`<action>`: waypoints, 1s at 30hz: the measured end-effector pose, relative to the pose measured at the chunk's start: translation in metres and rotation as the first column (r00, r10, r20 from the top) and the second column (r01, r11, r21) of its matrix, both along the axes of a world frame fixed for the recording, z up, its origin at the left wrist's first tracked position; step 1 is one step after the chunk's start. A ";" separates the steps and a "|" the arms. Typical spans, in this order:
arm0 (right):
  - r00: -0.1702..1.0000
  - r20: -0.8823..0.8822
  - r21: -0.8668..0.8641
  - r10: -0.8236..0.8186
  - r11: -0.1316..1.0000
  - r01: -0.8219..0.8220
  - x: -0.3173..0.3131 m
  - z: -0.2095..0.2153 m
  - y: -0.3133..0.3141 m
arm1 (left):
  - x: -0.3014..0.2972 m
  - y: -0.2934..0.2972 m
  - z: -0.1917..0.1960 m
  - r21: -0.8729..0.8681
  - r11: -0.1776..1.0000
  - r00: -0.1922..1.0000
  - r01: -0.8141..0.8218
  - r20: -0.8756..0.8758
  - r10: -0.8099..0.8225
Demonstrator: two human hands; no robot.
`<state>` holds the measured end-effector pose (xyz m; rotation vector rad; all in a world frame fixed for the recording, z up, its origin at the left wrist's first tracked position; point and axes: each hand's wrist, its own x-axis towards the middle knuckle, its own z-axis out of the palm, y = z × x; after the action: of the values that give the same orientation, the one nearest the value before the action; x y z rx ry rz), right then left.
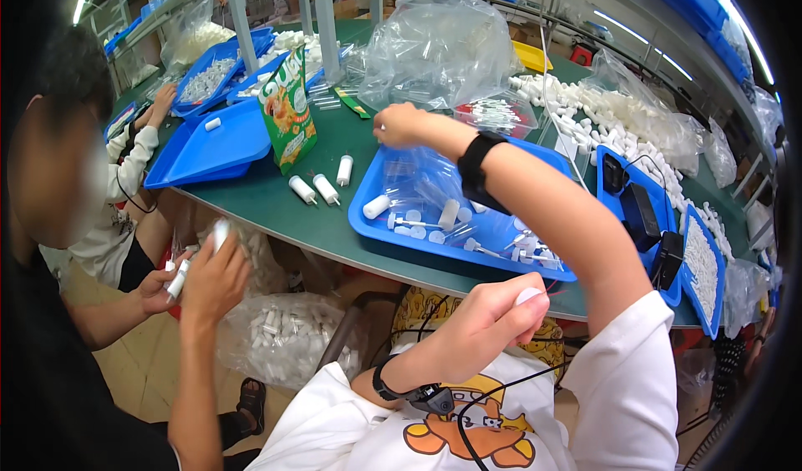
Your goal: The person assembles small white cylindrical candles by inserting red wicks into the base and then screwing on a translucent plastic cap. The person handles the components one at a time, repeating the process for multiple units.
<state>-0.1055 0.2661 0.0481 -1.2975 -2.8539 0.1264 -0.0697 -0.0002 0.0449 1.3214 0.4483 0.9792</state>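
Note:
My left hand (489, 325) is closed round a white cylindrical part (528, 296), whose rounded end shows past the thumb; thin red wires stick out beside the fingers. Stretched over the far side of a blue tray (364, 223), my right hand (405, 126) has its fingers pinched together. A small pale spot shows at those fingertips, too small to name. Inside the tray lie a clear plastic bag (415, 178), a white cylinder (377, 207), and several small white discs and rod-shaped pieces. Three white cylinders with thin tips (326, 189) rest on the green table left of the tray.
A green snack bag (288, 112) stands near an empty-looking blue tray (213, 147). Behind are a large clear bag (439, 45) and a white heap of parts (576, 124). Black boxes (642, 216) sit at right. A co-worker's hands (209, 279) hold white cylinders at left.

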 end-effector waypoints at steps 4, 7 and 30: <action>0.987 0.153 0.124 -0.049 0.992 0.030 -0.007 0.000 -0.008 | 0.002 0.000 -0.002 -0.007 1.000 0.998 -0.017 0.055 0.018; 0.965 0.255 0.029 -0.067 0.998 0.062 -0.016 0.002 -0.007 | 0.001 0.002 -0.004 -0.017 1.000 0.998 -0.022 0.065 0.023; 0.518 -0.845 -0.368 -0.133 0.848 -0.382 0.138 0.087 -0.164 | -0.005 0.003 -0.006 0.089 0.933 0.793 -0.349 0.558 0.244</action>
<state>0.0324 0.1019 0.1347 -0.6694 -2.0242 1.2446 -0.0746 0.0032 0.0392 1.0861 0.1254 1.6392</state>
